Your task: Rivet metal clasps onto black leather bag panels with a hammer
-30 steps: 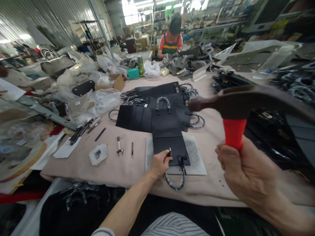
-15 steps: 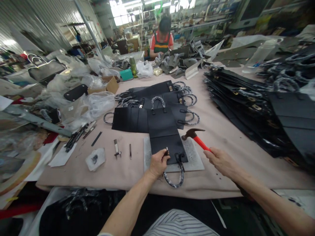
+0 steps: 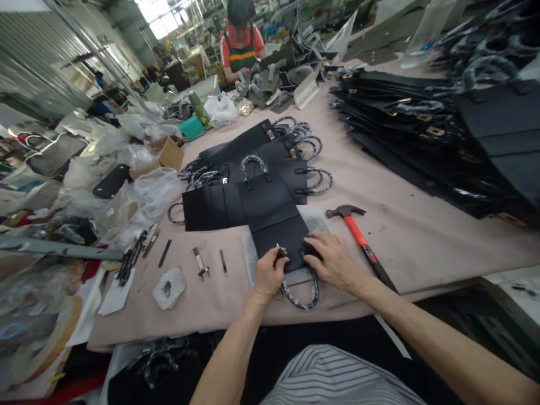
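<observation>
A black leather bag panel (image 3: 276, 233) lies on a grey pad (image 3: 248, 247) near the table's front edge, its wrapped loop handle (image 3: 300, 295) hanging toward me. My left hand (image 3: 269, 274) is closed in a pinch on a small metal punch (image 3: 279, 249) standing on the panel's near left corner. My right hand (image 3: 333, 260) rests flat with fingers spread on the panel's near right part, by the handle tabs. A hammer (image 3: 358, 236) with a red and black handle lies on the table just right of that hand, not held.
More black bag panels (image 3: 253, 169) with handles are fanned out behind. A tall stack of black panels (image 3: 422, 135) fills the right side. Small metal tools (image 3: 200, 261) and plastic bags (image 3: 152, 188) lie at left. Another person (image 3: 240, 42) works at the table's far end.
My right hand swung the hammer down from a raised position, laid it on the table and moved onto the panel. My left hand kept pinching the punch. The view tilted downward.
</observation>
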`<control>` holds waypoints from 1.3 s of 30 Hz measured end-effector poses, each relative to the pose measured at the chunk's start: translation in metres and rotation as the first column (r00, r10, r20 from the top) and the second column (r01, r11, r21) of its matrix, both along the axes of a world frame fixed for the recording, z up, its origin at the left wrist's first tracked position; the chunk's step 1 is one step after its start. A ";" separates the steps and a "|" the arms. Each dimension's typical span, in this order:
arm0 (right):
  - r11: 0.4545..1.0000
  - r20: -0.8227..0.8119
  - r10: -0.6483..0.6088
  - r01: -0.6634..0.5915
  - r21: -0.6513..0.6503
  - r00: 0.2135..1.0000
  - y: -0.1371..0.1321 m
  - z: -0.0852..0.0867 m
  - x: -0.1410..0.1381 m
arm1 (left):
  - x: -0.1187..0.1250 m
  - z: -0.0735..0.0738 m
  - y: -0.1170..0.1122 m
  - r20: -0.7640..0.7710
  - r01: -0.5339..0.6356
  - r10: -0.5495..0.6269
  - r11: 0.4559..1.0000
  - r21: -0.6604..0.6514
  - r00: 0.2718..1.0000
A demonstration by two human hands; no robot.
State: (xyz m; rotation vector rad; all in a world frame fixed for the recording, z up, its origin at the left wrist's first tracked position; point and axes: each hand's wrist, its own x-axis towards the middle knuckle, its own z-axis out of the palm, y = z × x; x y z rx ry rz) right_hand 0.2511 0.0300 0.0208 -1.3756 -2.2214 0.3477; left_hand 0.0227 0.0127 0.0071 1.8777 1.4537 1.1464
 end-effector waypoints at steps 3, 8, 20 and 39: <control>0.999 0.015 0.043 -0.043 0.011 0.999 -0.006 -0.010 -0.022 | -0.002 0.001 -0.002 -0.005 0.016 -0.016 1.000 0.019 1.000; 1.000 0.020 0.025 -0.025 0.005 0.999 -0.008 -0.018 -0.024 | -0.005 -0.005 -0.012 0.003 0.053 -0.054 0.990 0.129 0.999; 0.999 0.049 0.005 -0.003 -0.039 0.999 -0.008 -0.012 -0.025 | -0.012 -0.011 -0.013 0.260 -0.153 0.175 0.983 -0.104 0.950; 0.997 0.017 0.008 -0.007 -0.072 1.000 -0.006 -0.014 -0.025 | 0.004 -0.006 -0.008 0.164 -0.065 0.066 0.998 -0.012 0.984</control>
